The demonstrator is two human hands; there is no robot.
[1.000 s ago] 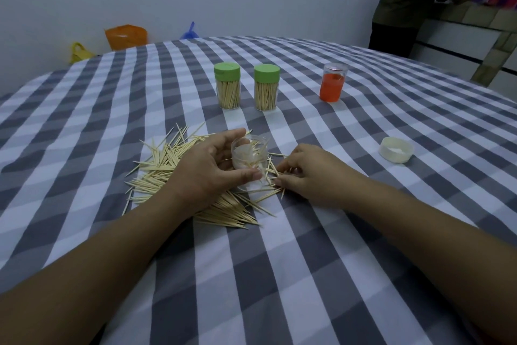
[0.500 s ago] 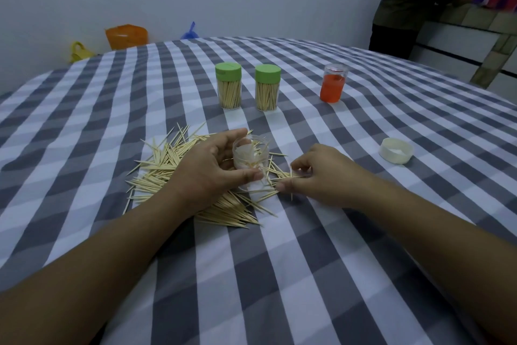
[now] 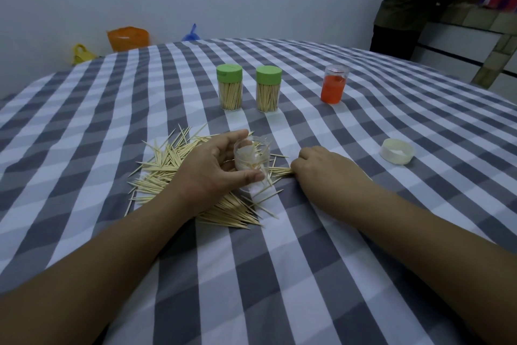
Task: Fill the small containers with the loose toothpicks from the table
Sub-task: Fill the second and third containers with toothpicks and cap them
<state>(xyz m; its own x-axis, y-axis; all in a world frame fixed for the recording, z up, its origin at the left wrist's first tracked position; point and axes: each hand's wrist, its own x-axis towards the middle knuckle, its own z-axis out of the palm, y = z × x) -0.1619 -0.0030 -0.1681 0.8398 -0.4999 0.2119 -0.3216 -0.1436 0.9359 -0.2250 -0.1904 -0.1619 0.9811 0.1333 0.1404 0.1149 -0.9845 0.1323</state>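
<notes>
A pile of loose toothpicks (image 3: 165, 165) lies on the checked tablecloth in front of me. My left hand (image 3: 208, 174) grips a small clear container (image 3: 251, 157), open at the top, with a few toothpicks inside. Just right of it, my right hand (image 3: 321, 168) rests on the cloth with curled fingers pinching a few toothpicks (image 3: 281, 171) that point toward the container. Two filled containers with green lids (image 3: 229, 87) (image 3: 268, 88) stand upright further back.
A clear container holding an orange lid (image 3: 334, 84) stands at the back right. A white lid (image 3: 397, 151) lies on the cloth to the right. Another person (image 3: 414, 0) stands by a counter beyond the table. Bags (image 3: 127, 38) sit behind the table's far edge.
My right hand has slid slightly right and settled on the cloth, still pinching toothpicks. My left hand keeps hold of the clear container in the same spot.
</notes>
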